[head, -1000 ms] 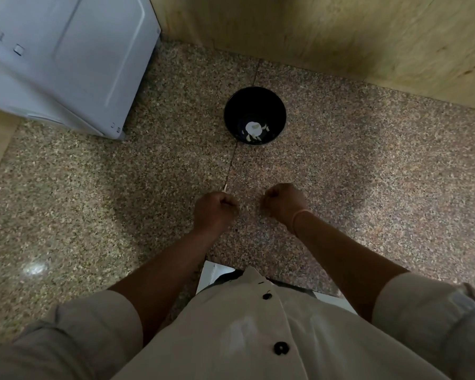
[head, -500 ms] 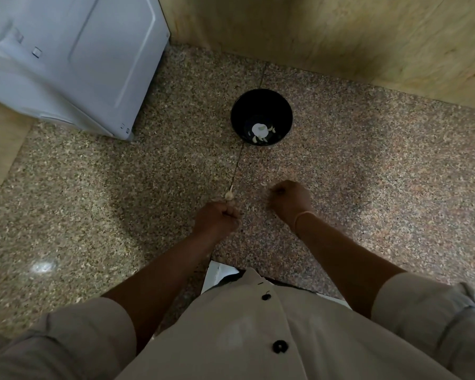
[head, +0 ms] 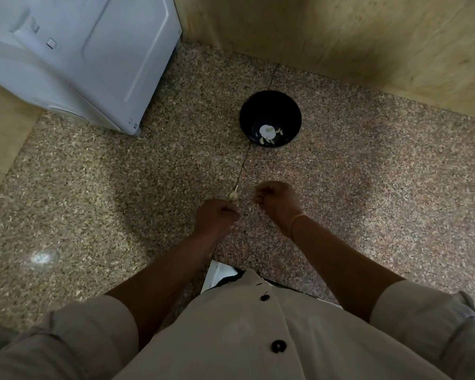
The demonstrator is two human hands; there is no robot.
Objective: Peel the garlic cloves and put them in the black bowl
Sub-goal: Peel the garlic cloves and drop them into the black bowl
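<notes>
Where the speckled stone floor (head: 93, 187) meets the wood-panelled walls (head: 340, 37), the black bowl (head: 258, 105) stands near the far wall with peeled garlic cloves (head: 268, 132) inside. A white appliance (head: 80, 56) fills the far left corner. The left hand (head: 217, 216) and right hand (head: 279, 204) hover apart, fingers curled; I cannot tell what they pinch. A pale garlic piece (head: 233, 195) lies on the floor seam between them and the bowl.

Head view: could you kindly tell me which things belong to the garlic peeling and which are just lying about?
For the job: black bowl, peeled cloves in it, garlic piece by the left hand, right hand.
Lying about: white appliance, wooden wall.
</notes>
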